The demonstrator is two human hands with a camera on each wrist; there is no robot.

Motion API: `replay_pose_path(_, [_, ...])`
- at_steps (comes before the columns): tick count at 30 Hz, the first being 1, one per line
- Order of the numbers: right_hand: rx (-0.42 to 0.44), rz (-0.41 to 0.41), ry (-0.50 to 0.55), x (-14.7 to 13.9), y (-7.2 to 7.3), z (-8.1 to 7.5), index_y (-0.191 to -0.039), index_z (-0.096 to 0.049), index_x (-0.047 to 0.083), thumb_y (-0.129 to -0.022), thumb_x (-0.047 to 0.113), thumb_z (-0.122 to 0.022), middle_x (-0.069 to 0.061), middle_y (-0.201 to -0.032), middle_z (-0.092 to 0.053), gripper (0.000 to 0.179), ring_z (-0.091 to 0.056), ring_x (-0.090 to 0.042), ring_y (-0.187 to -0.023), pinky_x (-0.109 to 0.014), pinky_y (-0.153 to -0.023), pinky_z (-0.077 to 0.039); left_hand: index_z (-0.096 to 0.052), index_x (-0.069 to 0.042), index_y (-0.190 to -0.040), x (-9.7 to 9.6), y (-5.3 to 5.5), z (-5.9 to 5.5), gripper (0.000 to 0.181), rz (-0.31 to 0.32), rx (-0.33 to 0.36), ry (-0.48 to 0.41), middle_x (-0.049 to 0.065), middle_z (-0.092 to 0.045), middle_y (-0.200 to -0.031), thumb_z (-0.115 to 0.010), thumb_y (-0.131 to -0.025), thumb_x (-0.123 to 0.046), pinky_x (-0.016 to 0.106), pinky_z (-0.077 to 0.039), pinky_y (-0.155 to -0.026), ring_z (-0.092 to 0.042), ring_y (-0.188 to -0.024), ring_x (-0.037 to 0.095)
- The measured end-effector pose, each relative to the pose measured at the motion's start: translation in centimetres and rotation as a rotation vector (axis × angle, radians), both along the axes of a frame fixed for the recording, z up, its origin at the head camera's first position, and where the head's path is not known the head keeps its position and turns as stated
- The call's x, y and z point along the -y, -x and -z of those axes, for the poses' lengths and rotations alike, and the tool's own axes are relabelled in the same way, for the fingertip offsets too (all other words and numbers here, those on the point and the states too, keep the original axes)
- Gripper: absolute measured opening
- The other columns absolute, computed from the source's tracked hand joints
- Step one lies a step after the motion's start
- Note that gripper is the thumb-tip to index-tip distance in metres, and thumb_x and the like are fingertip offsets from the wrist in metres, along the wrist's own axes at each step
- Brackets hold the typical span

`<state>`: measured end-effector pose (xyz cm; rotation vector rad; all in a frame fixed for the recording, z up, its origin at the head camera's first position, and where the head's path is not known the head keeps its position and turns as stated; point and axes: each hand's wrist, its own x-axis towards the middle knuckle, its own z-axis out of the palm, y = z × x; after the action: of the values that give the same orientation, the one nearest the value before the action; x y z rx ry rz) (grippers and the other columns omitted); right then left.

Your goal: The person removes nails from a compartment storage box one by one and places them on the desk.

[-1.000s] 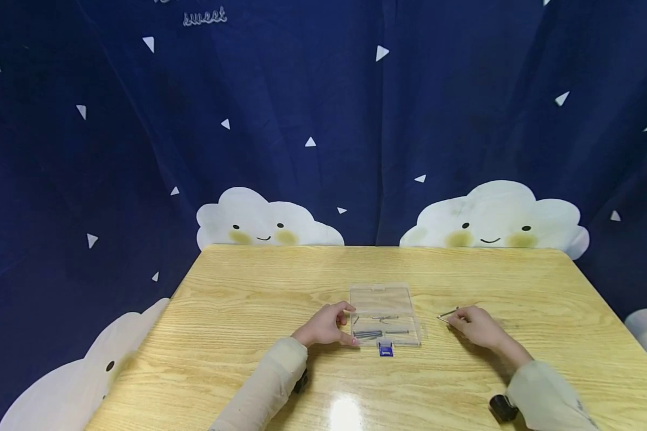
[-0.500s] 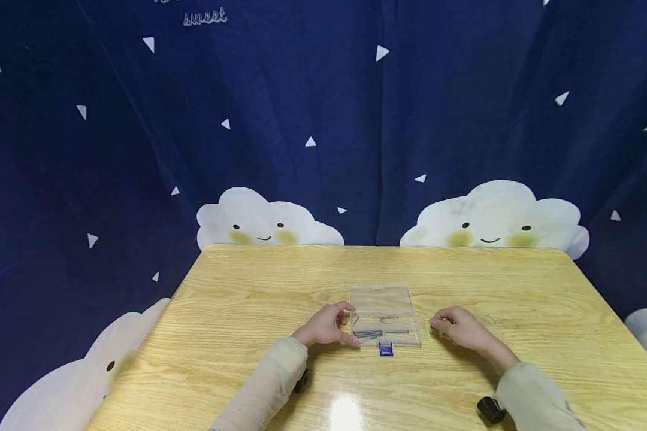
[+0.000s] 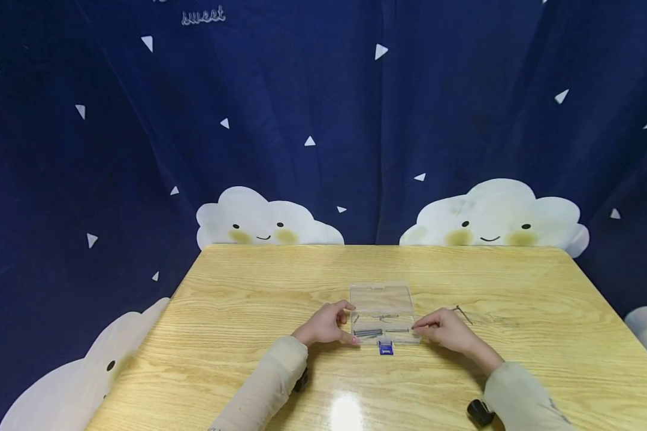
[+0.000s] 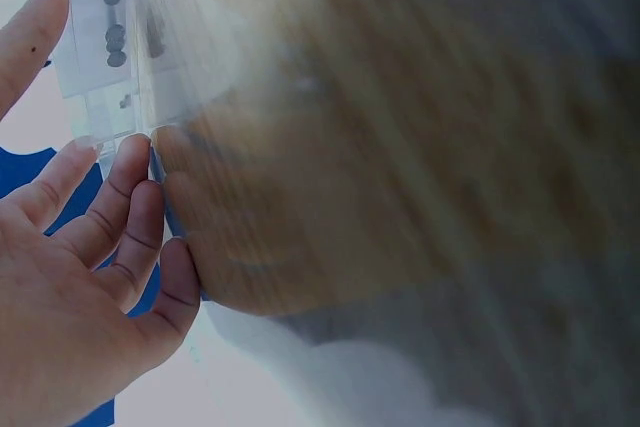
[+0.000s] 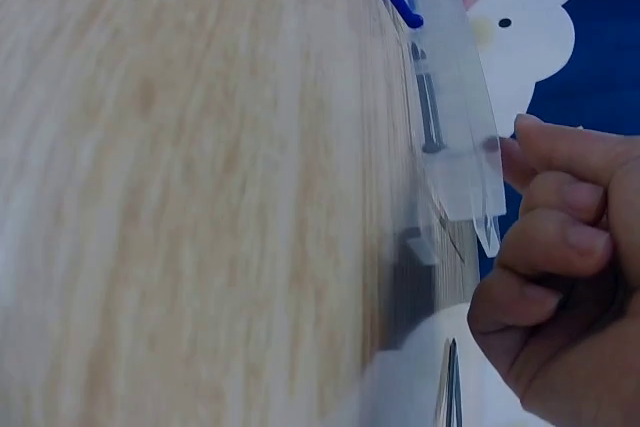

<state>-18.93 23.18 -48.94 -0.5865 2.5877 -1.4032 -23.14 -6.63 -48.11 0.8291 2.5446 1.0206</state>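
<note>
A clear plastic box (image 3: 380, 297) lies open on the table, lid folded back and a blue latch (image 3: 386, 348) at the front. Several dark nails (image 3: 368, 333) fill its left front compartment, and smaller nails (image 3: 385, 317) lie further back. My left hand (image 3: 323, 324) grips the box's left side, fingers bent against the edge in the left wrist view. Thumb and forefinger together, my right hand (image 3: 450, 333) pinches a nail at the box's right end, beside a single nail (image 3: 396, 331) lying there. The fingertips mostly hide the pinched nail.
Loose nails (image 3: 464, 315) lie on the wooden table (image 3: 259, 275) behind the right hand; they also show low in the right wrist view. A dark blue curtain (image 3: 323, 96) with white clouds hangs beyond the table's far edge.
My right hand has moved left from the loose nails to the box's right end, uncovering nails on the table. The left hand and the box have stayed put.
</note>
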Motion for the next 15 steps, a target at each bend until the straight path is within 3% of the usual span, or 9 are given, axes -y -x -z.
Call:
replay_pose_path(9, [-0.033,-0.042,-0.112,1.2,0.0,-0.4,-0.097,-0.068,-0.008,-0.087,0.01,-0.06,-0.001,-0.062,-0.057,0.022,-0.032,-0.001,-0.042,-0.021,-0.043,-0.031,-0.052,-0.003,-0.12,0.0,0.0,0.1,0.065,0.0,0.002,-0.003,0.008,-0.054,-0.08,-0.082,-0.066,-0.025,0.023,-0.037,-0.064,-0.039,-0.062,0.009])
replay_pose_path(15, [-0.004,-0.056,-0.113,1.6,0.0,-0.5,-0.098,-0.065,-0.011,-0.088,0.004,-0.056,0.005,-0.049,-0.045,0.021,-0.031,-0.002,-0.04,-0.019,-0.04,-0.028,-0.052,-0.003,-0.12,0.0,0.1,0.2,0.066,0.0,0.006,-0.002,0.007,-0.054,-0.08,-0.082,-0.066,-0.026,0.024,-0.037,-0.063,-0.04,-0.062,0.009])
